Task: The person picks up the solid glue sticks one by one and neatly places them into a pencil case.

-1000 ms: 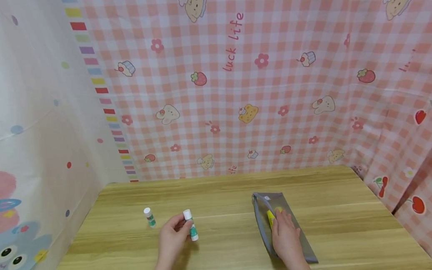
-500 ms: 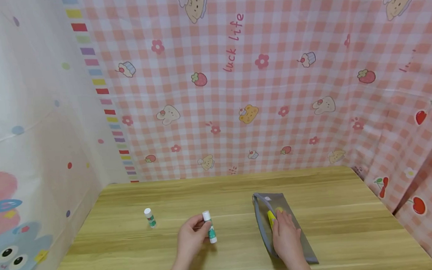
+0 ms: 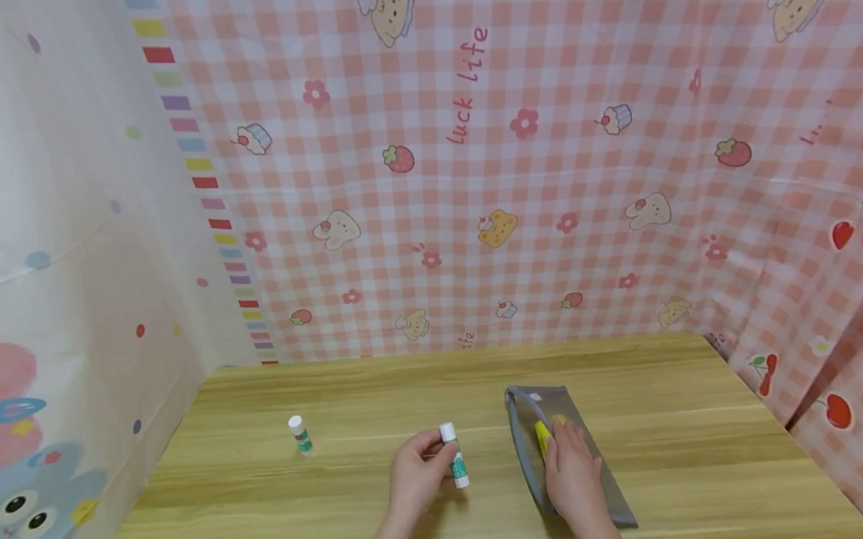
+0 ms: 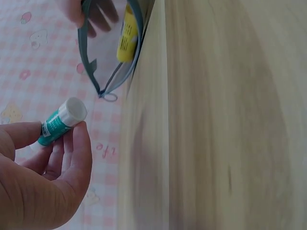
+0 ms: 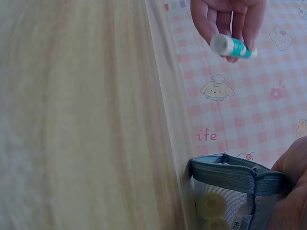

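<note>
My left hand (image 3: 419,476) pinches a glue stick (image 3: 454,456) with a white cap and green label between thumb and fingers, above the table left of the pouch. In the left wrist view the glue stick (image 4: 62,120) tilts with its cap outward. My right hand (image 3: 574,470) grips the side of a grey mesh zip pouch (image 3: 611,491), whose zipped mouth gapes toward the left. Inside the pouch, a yellow tube (image 4: 127,38) shows, and the right wrist view reveals two round yellow ends (image 5: 211,206) through the mesh. Part of the pouch is hidden under the right hand.
A second white-capped glue stick (image 3: 300,436) with a green label stands on the left of the wooden table (image 3: 253,516). A pink checked cloth (image 3: 440,177) hangs behind the table's far edge, and a white patterned cloth (image 3: 101,267) hangs at the left.
My left hand has carried the glue stick rightward, closer to the pouch. The right hand and the pouch stay in the same place.
</note>
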### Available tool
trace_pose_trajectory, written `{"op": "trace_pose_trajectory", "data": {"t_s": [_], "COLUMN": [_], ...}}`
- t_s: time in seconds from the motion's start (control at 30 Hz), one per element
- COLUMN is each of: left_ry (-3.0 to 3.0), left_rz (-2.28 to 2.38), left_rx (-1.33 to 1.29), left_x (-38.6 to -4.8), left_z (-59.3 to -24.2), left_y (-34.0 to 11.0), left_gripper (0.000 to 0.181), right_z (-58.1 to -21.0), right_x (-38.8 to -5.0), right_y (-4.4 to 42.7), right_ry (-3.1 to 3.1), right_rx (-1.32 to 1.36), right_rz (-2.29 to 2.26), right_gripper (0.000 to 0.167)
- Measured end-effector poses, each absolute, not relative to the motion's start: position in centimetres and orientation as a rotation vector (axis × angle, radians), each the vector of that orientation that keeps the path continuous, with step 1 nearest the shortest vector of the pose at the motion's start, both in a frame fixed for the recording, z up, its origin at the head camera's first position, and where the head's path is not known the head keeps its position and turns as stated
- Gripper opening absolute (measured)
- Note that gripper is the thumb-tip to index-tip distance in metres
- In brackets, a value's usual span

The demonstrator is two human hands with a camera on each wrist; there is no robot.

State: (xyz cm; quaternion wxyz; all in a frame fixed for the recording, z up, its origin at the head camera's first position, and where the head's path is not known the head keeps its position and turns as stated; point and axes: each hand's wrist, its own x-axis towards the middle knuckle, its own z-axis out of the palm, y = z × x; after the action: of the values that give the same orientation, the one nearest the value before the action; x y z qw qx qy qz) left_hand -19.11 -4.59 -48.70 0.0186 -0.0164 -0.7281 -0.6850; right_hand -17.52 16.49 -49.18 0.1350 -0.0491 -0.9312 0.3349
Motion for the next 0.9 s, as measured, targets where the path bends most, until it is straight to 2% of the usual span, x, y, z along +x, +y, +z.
{"op": "trace_pose_trajectory", "data": {"t_s": [0.9], "left_ry": [-2.318], "left_rz": [-2.217], "left_rx": [0.065], "left_x": [-20.0], "left_z": [-49.2], "left_y": [2.0], "left_gripper": [0.026], "right_z": [-49.5], "right_x": [-17.7], "right_y": [16.7], "right_ry": [-2.699], "right_rx": [-0.142], "right_rz": [0.961], "right_gripper": [0.039]}}
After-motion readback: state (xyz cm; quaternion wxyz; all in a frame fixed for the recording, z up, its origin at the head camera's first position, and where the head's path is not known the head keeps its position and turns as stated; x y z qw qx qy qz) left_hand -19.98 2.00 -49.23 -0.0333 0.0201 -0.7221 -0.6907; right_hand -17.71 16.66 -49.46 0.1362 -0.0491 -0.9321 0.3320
